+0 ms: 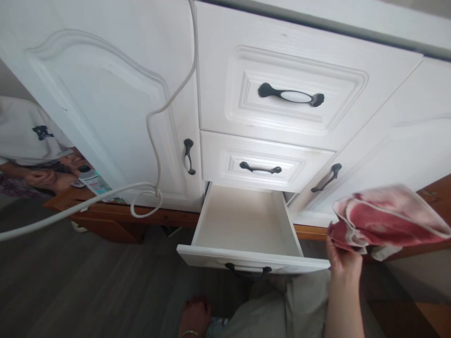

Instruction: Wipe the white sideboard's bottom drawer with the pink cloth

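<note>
My right hand [342,257] is closed on the near edge of a red and pink cloth [382,220] with pale edging. The cloth fans out to the right, in front of the right cabinet door, and is slightly blurred. Just left of that hand is the front of a pulled-out white drawer [246,216], whose bare inside floor shows. Low in the view, my left hand [195,313], with a bracelet at the wrist, hangs over the dark floor. Its fingers are in shadow and hard to make out. A small pale patterned thing [219,321] shows beside it.
Two shut drawers with black-and-white handles [291,95] stand above the open one. A white cable [153,141] hangs across the left cabinet door [105,108] and loops near its foot. At far left sits another person [31,141], beside a bottle [88,173] on a wooden ledge.
</note>
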